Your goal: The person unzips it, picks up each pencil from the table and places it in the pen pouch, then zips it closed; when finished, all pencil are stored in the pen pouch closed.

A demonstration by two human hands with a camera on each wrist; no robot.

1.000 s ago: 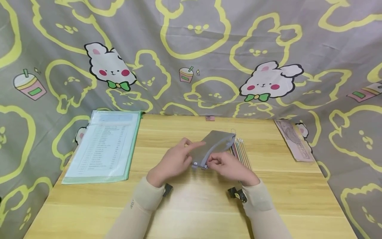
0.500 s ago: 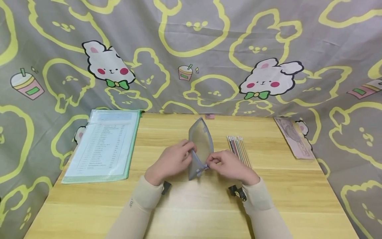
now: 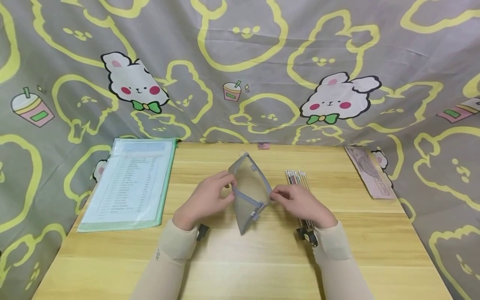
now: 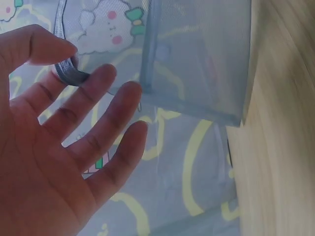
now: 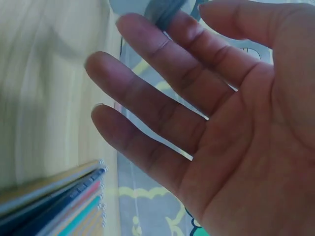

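Note:
A grey see-through zip pouch (image 3: 245,216) stands over the middle of the table, its zipper mouth spread wide and facing up. My left hand (image 3: 206,200) pinches the left zipper edge between thumb and index finger. In the left wrist view, the other fingers (image 4: 101,128) are spread below the pouch (image 4: 202,69). On the opposite side, my right hand (image 3: 305,204) pinches the right zipper edge near the zip's end. The right wrist view shows only a dark bit of that edge (image 5: 165,12) at the fingertips. Several pencils (image 3: 300,179) lie side by side, partly hidden behind my right hand.
A green-edged clear folder (image 3: 123,183) with a printed sheet lies at the left. At the right edge rests a banknote (image 3: 369,173). A small flag sticker (image 3: 263,146) marks the table's back edge, where a patterned curtain (image 3: 270,83) hangs.
The pouch has turned from lying slanted to standing with its mouth pulled open. My left hand has moved from pointing over it to pinching its left edge; both hands have spread apart.

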